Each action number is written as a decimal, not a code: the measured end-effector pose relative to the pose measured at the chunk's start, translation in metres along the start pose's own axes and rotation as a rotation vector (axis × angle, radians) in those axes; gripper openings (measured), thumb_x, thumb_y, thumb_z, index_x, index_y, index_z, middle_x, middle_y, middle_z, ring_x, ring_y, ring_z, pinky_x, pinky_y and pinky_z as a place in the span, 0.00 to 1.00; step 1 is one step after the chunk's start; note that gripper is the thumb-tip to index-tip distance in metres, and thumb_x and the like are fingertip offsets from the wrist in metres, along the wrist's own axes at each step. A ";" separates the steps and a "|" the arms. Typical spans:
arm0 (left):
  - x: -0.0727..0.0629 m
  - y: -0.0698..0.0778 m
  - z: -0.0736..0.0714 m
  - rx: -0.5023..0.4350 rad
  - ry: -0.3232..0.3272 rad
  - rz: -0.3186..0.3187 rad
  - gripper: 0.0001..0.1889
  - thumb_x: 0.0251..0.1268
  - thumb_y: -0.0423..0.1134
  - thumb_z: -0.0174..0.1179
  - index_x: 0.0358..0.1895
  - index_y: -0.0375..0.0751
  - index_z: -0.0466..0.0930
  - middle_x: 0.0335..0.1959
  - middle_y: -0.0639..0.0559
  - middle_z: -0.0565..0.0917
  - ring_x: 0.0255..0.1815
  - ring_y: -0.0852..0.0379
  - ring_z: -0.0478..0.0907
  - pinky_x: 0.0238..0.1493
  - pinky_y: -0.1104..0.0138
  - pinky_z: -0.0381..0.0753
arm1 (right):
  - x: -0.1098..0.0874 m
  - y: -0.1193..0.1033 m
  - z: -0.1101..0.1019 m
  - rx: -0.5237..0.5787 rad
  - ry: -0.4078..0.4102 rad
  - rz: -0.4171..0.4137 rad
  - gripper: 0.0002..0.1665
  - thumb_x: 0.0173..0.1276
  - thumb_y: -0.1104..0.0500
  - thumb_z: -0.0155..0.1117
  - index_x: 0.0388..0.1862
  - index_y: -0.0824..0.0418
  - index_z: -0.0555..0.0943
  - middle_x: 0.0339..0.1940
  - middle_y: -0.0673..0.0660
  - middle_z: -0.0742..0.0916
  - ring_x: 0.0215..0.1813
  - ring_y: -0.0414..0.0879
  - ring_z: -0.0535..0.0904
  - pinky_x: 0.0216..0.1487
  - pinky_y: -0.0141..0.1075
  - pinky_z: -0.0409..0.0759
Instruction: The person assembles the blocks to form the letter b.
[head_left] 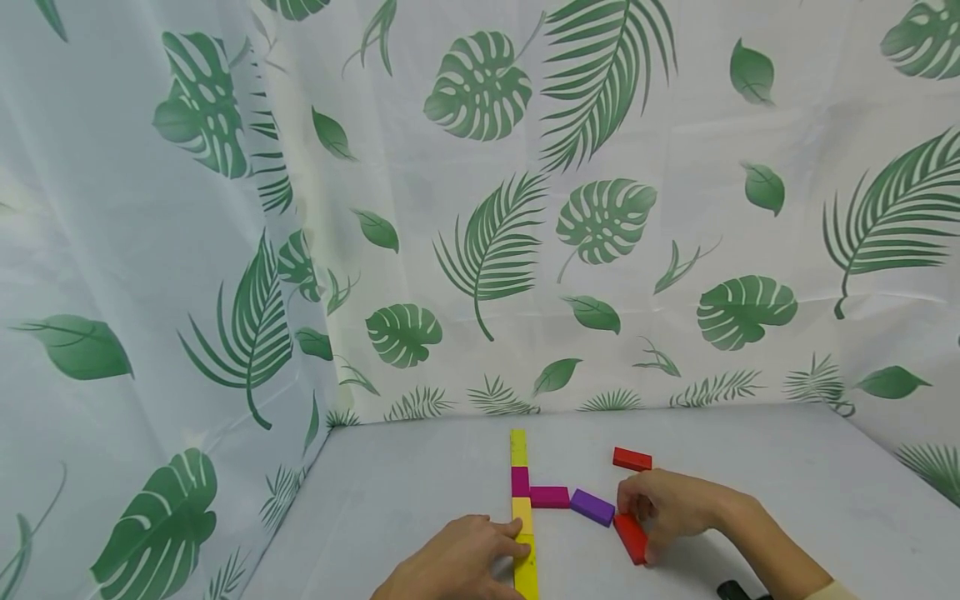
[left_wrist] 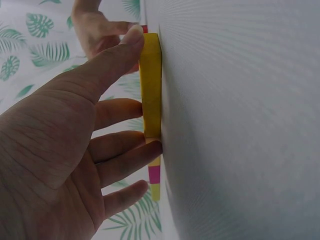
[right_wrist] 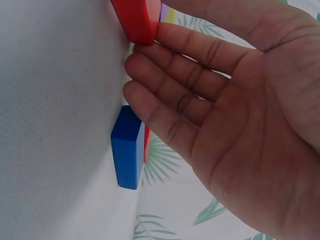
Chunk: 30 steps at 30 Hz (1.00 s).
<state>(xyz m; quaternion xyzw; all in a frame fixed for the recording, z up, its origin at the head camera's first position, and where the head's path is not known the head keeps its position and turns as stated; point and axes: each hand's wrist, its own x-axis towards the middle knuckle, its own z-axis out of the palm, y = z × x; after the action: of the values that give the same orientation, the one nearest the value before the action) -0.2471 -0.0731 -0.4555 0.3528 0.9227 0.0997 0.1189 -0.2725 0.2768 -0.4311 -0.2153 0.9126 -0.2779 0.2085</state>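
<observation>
A row of flat blocks runs away from me on the white surface: two yellow blocks point(head_left: 527, 575) near, then a magenta block point(head_left: 521, 482) and a yellow-green block point(head_left: 518, 448). My left hand point(head_left: 465, 554) rests along the near yellow blocks, fingers fairly straight; its thumb touches the near end of the yellow block point(left_wrist: 151, 85). From the row a second magenta block point(head_left: 550, 497), a purple block point(head_left: 592, 507) and a red block point(head_left: 631, 538) branch rightward. My right hand point(head_left: 675, 508) pinches that red block point(right_wrist: 140, 20) between thumb and fingers.
Another red block point(head_left: 632, 458) lies beyond my right hand. A blue block point(right_wrist: 127, 150) sits beside its fingers, hidden in the head view. Something black point(head_left: 731, 590) shows at the bottom edge. Leaf-print curtains point(head_left: 405, 258) stand behind and at the left.
</observation>
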 end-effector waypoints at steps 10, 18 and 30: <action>0.002 0.000 0.001 -0.002 -0.006 -0.008 0.29 0.55 0.67 0.72 0.62 0.71 0.84 0.69 0.70 0.79 0.52 0.68 0.79 0.59 0.66 0.83 | -0.003 -0.004 0.001 -0.009 -0.006 -0.014 0.26 0.48 0.60 0.87 0.43 0.48 0.82 0.36 0.50 0.84 0.41 0.47 0.77 0.40 0.36 0.75; 0.001 0.000 0.001 0.004 -0.009 -0.010 0.28 0.56 0.65 0.73 0.62 0.71 0.84 0.68 0.70 0.79 0.52 0.68 0.79 0.58 0.66 0.83 | -0.003 -0.007 0.003 -0.017 -0.003 0.001 0.26 0.48 0.60 0.87 0.43 0.48 0.82 0.37 0.50 0.84 0.43 0.47 0.77 0.42 0.38 0.76; 0.001 0.000 -0.001 0.000 -0.014 -0.003 0.29 0.55 0.67 0.72 0.62 0.72 0.83 0.69 0.70 0.78 0.52 0.68 0.79 0.59 0.65 0.83 | -0.002 -0.007 0.004 -0.021 -0.004 0.018 0.27 0.47 0.59 0.88 0.43 0.46 0.82 0.38 0.49 0.84 0.44 0.47 0.77 0.43 0.41 0.77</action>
<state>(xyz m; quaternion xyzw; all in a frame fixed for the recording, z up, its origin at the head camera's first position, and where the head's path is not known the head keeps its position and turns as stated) -0.2479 -0.0724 -0.4551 0.3522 0.9224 0.0968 0.1254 -0.2674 0.2712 -0.4294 -0.2099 0.9169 -0.2662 0.2106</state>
